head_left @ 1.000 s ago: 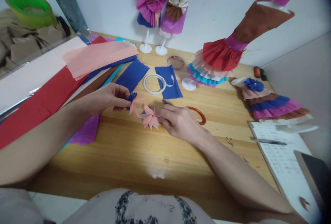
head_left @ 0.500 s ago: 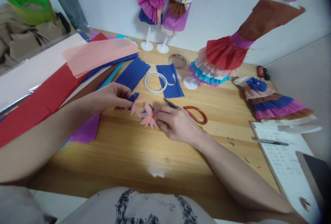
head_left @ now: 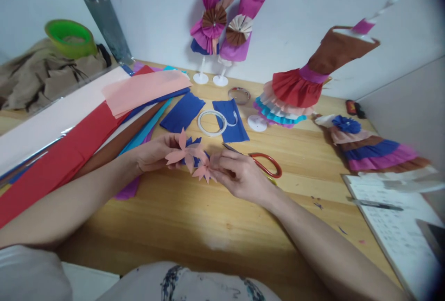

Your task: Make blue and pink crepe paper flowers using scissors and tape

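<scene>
My left hand (head_left: 158, 152) pinches a pink and blue paper flower (head_left: 182, 151), its pink petals spread toward me. Close to its right, my right hand (head_left: 238, 171) has its fingers closed on a smaller pink and blue paper flower (head_left: 204, 171). The two flowers meet or overlap between the hands. Scissors with red handles (head_left: 269, 164) lie on the wooden table (head_left: 194, 217) just behind my right hand. Beyond the hands, a roll of white tape (head_left: 205, 132) rests partly over a blue paper piece (head_left: 233, 129); another blue piece (head_left: 182, 112) is to its left.
Colored paper sheets (head_left: 69, 153) cover the left side. Dress forms in paper outfits (head_left: 241, 51) stand at the back, a larger one (head_left: 299, 88) right of them. At the right lie a layered paper skirt (head_left: 371, 148) and a notebook (head_left: 377, 222) with a pen (head_left: 378, 204).
The flower in my left hand has turned and opened out, showing more pink petals. The camera view has tilted up and shifted. My right hand keeps its hold.
</scene>
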Available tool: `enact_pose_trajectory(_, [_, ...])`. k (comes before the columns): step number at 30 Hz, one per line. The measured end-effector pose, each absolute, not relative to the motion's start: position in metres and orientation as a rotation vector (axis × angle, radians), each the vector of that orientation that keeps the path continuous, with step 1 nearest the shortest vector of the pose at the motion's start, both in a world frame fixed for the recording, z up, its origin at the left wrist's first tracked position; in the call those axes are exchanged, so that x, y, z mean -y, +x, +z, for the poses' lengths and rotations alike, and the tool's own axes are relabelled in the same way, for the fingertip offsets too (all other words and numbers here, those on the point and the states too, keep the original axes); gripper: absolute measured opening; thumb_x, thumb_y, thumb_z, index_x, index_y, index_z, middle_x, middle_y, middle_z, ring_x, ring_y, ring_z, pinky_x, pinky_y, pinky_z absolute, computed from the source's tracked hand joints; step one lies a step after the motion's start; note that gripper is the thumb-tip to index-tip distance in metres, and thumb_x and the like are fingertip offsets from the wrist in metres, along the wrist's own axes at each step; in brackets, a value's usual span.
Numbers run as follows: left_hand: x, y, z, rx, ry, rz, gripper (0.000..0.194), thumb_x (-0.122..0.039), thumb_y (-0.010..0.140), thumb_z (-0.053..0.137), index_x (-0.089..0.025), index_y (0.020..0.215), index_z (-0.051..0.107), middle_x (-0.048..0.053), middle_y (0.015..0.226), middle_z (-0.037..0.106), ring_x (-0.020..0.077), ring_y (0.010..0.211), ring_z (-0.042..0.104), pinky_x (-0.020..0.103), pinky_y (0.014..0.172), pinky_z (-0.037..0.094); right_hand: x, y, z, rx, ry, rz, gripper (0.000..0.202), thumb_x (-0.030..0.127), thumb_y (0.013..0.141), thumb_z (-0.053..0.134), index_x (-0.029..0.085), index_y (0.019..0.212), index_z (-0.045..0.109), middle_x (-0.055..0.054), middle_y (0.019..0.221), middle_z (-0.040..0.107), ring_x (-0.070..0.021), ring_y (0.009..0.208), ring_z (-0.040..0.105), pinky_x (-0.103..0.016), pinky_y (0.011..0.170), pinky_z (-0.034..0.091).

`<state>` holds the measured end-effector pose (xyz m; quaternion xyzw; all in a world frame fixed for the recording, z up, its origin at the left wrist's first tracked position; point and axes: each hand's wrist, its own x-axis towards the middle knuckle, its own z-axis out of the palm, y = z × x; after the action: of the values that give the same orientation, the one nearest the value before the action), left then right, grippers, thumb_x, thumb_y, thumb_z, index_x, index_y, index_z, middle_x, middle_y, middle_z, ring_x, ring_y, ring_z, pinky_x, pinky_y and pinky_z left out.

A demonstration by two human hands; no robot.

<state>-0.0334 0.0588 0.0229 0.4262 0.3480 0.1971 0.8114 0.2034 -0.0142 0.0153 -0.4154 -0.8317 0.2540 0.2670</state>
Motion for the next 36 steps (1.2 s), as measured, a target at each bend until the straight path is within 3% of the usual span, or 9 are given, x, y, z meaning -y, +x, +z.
enact_pose_trajectory(8, [-0.062, -0.032, 0.017, -0.745, 0.943, 0.524, 0.022, -0.017, 0.054, 0.082, -0.014, 0.066, 0.063, -0.001, 0.053, 0.061, 0.0038, 0.040, 0.042, 0.014, 0.038, 0.028, 0.010, 0.205, 0.014, 2.207, -1.180, 0.572, 0.015, 0.011, 0.088, 0.054, 0.016, 0.083, 0.067, -0.002, 0.073, 0.059, -0.0136, 0.065, 0.054, -0.025, 0.059, 0.040])
enact_pose_trajectory(14, [-0.066, -0.030, 0.022, -0.954, 1.133, 0.393, 0.023, -0.027, 0.062, 0.082, -0.014, 0.070, 0.065, -0.004, 0.049, 0.053, 0.0031, 0.038, 0.035, 0.015, 0.035, 0.018, 0.005, 0.209, 0.016, 2.190, -1.279, 0.576, 0.016, 0.010, 0.086, 0.056, 0.016, 0.078, 0.068, 0.000, 0.069, 0.056, -0.0123, 0.062, 0.051, -0.025, 0.059, 0.038])
enact_pose_trajectory(18, [-0.067, -0.029, 0.029, -1.078, 1.257, 0.343, 0.021, -0.024, 0.062, 0.081, -0.013, 0.063, 0.063, -0.006, 0.047, 0.049, 0.0026, 0.038, 0.034, 0.015, 0.037, 0.018, 0.005, 0.210, 0.013, 2.199, -1.291, 0.562, 0.017, 0.010, 0.086, 0.055, 0.015, 0.079, 0.069, -0.002, 0.071, 0.058, -0.0124, 0.062, 0.051, -0.026, 0.059, 0.039])
enact_pose_trajectory(24, [-0.060, -0.027, 0.033, -0.933, 1.102, 0.356, 0.028, -0.032, 0.065, 0.082, -0.013, 0.074, 0.064, -0.004, 0.057, 0.055, 0.0023, 0.041, 0.034, 0.016, 0.038, 0.017, 0.017, 0.199, 0.015, 2.140, -1.080, 0.553, 0.016, 0.015, 0.092, 0.054, 0.017, 0.100, 0.068, -0.004, 0.081, 0.063, -0.0139, 0.068, 0.056, -0.026, 0.061, 0.046])
enact_pose_trajectory(29, [-0.051, -0.023, 0.028, -0.728, 1.109, 0.394, 0.026, -0.034, 0.070, 0.079, -0.013, 0.072, 0.063, -0.004, 0.057, 0.056, 0.0033, 0.045, 0.035, 0.017, 0.041, 0.023, 0.026, 0.190, 0.018, 2.142, -0.981, 0.562, 0.038, 0.011, 0.092, 0.052, 0.021, 0.129, 0.057, -0.006, 0.090, 0.066, -0.0142, 0.071, 0.060, -0.027, 0.063, 0.052])
enact_pose_trajectory(34, [-0.046, -0.021, 0.024, -0.653, 1.126, 0.388, 0.026, -0.036, 0.076, 0.075, -0.013, 0.074, 0.063, -0.001, 0.064, 0.062, 0.0041, 0.046, 0.038, 0.017, 0.041, 0.026, 0.028, 0.189, 0.014, 2.212, -0.960, 0.496, 0.047, 0.010, 0.093, 0.049, 0.023, 0.139, 0.048, -0.010, 0.108, 0.067, -0.0203, 0.098, 0.065, -0.034, 0.078, 0.058])
enact_pose_trajectory(36, [-0.045, -0.021, 0.025, -0.656, 1.100, 0.382, 0.027, -0.037, 0.075, 0.076, -0.013, 0.074, 0.062, 0.000, 0.064, 0.062, 0.0049, 0.047, 0.041, 0.017, 0.042, 0.029, 0.028, 0.190, 0.012, 2.269, -0.981, 0.404, 0.048, 0.011, 0.094, 0.048, 0.021, 0.140, 0.046, -0.011, 0.109, 0.068, -0.0219, 0.100, 0.065, -0.034, 0.078, 0.059])
